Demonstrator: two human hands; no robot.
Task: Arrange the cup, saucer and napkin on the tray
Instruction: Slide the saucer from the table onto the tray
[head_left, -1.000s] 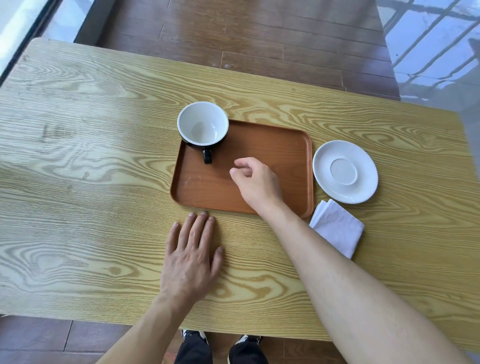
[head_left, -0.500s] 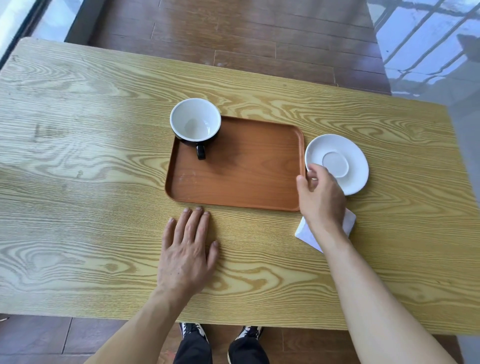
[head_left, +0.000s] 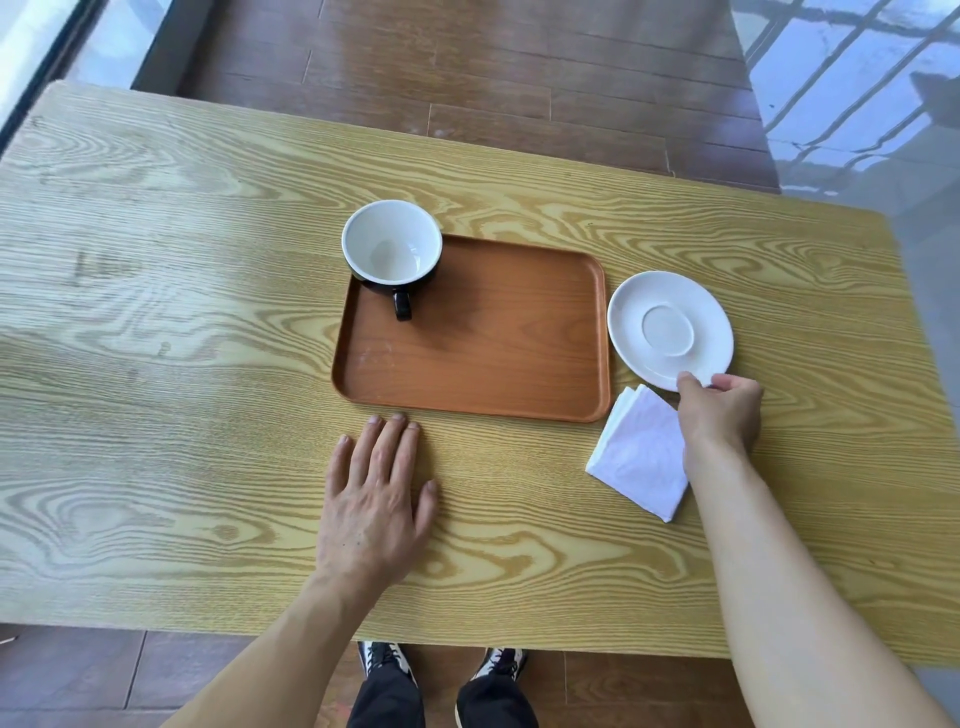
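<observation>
A brown tray (head_left: 493, 374) lies mid-table. In its far left corner stands a cup (head_left: 392, 249), black outside and white inside, with its handle pointing toward me. Just right of the tray, on the table, sits a white saucer (head_left: 670, 327). My right hand (head_left: 719, 410) pinches the saucer's near rim between thumb and fingers. A folded white napkin (head_left: 641, 452) lies on the table below the saucer, partly under my right wrist. My left hand (head_left: 376, 499) rests flat on the table with fingers spread, just in front of the tray's near edge.
The wooden table (head_left: 156, 364) stretches wide on the left and behind the tray. Its near edge runs above my shoes (head_left: 441, 665). Wooden floor and a glass wall lie beyond the far edge.
My right hand has left the tray, swung right past its edge and closed its fingers on the saucer's near rim. The left hand, cup and tray stay put.
</observation>
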